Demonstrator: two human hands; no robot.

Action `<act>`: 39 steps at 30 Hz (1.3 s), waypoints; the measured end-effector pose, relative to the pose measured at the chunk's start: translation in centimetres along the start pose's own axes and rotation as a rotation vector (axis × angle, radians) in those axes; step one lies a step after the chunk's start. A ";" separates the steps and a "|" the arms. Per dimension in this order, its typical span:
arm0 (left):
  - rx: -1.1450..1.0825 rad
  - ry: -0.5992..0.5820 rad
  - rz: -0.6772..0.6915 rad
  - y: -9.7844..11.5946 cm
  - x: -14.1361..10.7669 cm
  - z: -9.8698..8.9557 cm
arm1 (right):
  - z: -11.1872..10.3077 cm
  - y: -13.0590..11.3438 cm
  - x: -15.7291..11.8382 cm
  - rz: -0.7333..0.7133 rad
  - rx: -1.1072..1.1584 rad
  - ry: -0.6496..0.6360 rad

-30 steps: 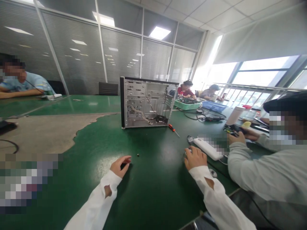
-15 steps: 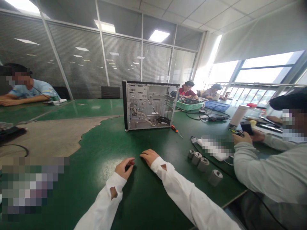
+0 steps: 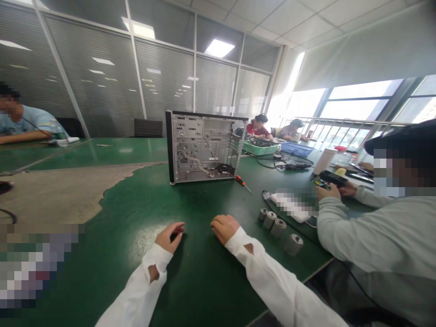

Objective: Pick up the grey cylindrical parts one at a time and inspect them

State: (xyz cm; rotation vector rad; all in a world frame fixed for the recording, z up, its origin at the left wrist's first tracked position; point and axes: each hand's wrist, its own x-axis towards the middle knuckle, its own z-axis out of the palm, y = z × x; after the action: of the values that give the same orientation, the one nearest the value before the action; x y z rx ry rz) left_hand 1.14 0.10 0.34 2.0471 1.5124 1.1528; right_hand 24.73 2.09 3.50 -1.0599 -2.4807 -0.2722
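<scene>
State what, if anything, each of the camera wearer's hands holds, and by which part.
Left hand: no held thing shows. Right hand: cannot tell; its underside is hidden.

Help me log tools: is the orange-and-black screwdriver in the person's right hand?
No, the orange-and-black screwdriver lies on the green table beside the open metal computer case, apart from the right hand.

Office-style workroom: glass partition, long green table, opened computer case.
</scene>
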 end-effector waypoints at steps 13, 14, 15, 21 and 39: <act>-0.025 0.033 -0.028 -0.2 0.1 0.4 | -7.1 14.4 -9.1 0.659 -0.182 -0.169; -0.026 0.033 -0.027 -0.2 0.0 0.4 | -7.0 14.4 -9.0 0.654 -0.176 -0.179; -0.026 0.032 -0.027 -0.2 0.0 0.4 | -6.9 14.3 -8.9 0.653 -0.171 -0.185; -0.027 0.029 -0.030 -0.3 0.0 0.5 | -7.4 14.1 -8.9 0.679 -0.166 -0.224; -0.018 0.025 -0.020 -0.1 0.0 0.3 | -6.4 4.0 -7.9 0.425 0.043 -0.292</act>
State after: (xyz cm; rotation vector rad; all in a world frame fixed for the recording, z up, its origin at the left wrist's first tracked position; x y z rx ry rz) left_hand 1.29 0.16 0.11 2.0094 1.5250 1.1841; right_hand 34.48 -2.33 5.65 -1.6682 -2.4059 0.0712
